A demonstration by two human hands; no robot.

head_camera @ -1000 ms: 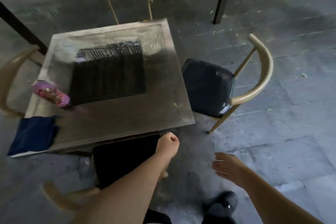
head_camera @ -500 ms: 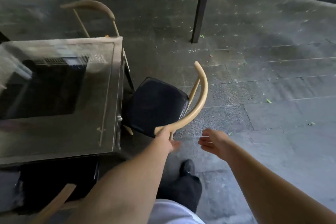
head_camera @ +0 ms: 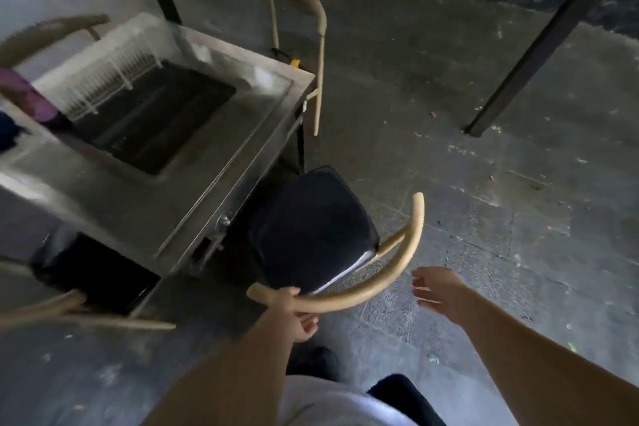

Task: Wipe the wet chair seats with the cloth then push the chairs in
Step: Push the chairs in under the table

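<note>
The left hand [head_camera: 297, 313] grips the curved wooden backrest [head_camera: 349, 294] of the nearest chair, close to the backrest's left end, with the fingers curled under the rail and the thumb side over it. The right hand [head_camera: 439, 292] hangs in the air just to the right of the same backrest, apart from it, its fingers loosely spread and holding nothing.

This chair's black seat [head_camera: 311, 228] sits partly tucked beneath the right edge of the metal table [head_camera: 145, 211], with the outer half of the seat and the whole backrest out on the floor side. A pale strip shows along the seat's lower right edge, perhaps a reflection; blur makes it hard to tell.

The table has a raised rim and a dark rectangular recess [head_camera: 155, 117] in its middle, with a white ribbed grille along the recess's far side. At the table's left edge stands a purple bottle-like object [head_camera: 27, 97], and just below it a piece of dark blue cloth [head_camera: 8, 131] lies at the frame's border, only partly visible.

A second chair [head_camera: 304, 10] stands at the far side of the table, a third [head_camera: 45, 33] at the upper left, and a fourth [head_camera: 69, 301] with a black seat is at the near left, its seat under the tabletop.

Two dark posts [head_camera: 539, 41] rise from the grey stone paving [head_camera: 466, 183].
</note>
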